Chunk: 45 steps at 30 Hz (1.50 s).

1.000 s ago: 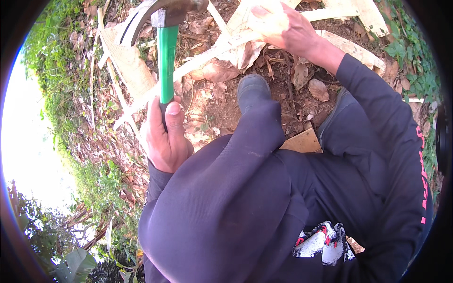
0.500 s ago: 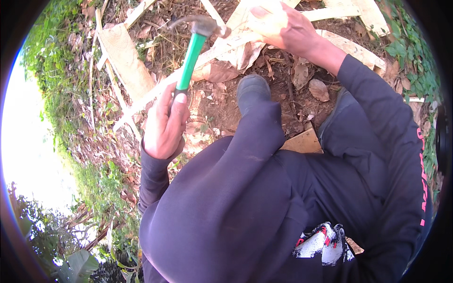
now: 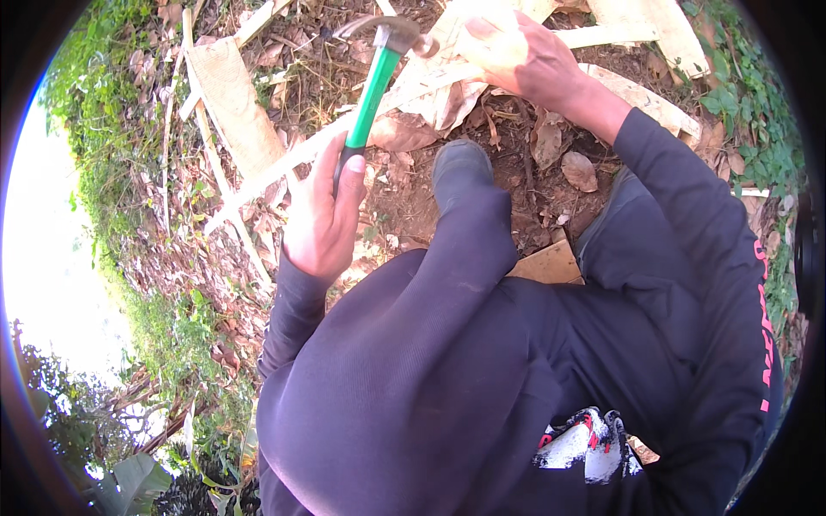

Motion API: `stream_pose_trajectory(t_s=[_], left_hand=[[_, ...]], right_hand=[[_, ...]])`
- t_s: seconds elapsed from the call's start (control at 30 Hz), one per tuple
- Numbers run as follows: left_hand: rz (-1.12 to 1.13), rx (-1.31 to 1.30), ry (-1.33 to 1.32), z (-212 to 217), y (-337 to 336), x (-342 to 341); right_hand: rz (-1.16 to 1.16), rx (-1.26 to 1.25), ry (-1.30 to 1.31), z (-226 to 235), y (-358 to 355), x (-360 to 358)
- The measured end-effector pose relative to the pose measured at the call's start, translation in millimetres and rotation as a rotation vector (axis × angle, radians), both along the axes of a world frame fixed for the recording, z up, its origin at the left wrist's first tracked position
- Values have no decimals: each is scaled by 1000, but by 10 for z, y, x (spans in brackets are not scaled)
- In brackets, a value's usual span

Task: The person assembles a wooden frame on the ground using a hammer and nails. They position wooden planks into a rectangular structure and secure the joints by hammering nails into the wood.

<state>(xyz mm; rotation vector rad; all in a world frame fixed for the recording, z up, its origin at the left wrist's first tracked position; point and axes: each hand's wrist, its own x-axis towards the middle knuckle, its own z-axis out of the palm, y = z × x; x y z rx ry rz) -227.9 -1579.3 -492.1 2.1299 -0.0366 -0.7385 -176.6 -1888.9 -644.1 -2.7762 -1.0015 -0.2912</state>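
My left hand (image 3: 320,222) is closed round the dark grip of a claw hammer (image 3: 375,96) with a green shaft and a metal head. The head hangs close to the left of my right hand (image 3: 535,67), its striking face toward the fingers. My right hand is closed at the pale wood, its fingers washed out by bright sun; what they pinch cannot be made out. Beneath both hands runs a long, thin wooden strip (image 3: 331,133), slanting from lower left to upper right across other pale pieces.
A rough board (image 3: 232,103) lies at the left, and more pale planks (image 3: 645,107) lie at the upper right. My boot (image 3: 462,168) stands on bare soil among dry leaves (image 3: 579,172). A small wooden block (image 3: 549,263) sits between my legs. Green plants border both sides.
My left hand and the hammer have moved up and to the right, bringing the hammer head nearer my right hand. The right hand stays in nearly the same place.
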Motion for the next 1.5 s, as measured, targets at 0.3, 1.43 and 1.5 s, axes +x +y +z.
stream_pose_trajectory(t_s=[0.3,1.43,1.5], left_hand=[[434,-310,257,134,-13,-241],[-139,-237,496,83,675,698],[-25,-275,450,82,609,589]], right_hand=[[-90,123,83,205,112,-3],[-5,-64,61,407,222,78],[9,-35,63,408,207,75]])
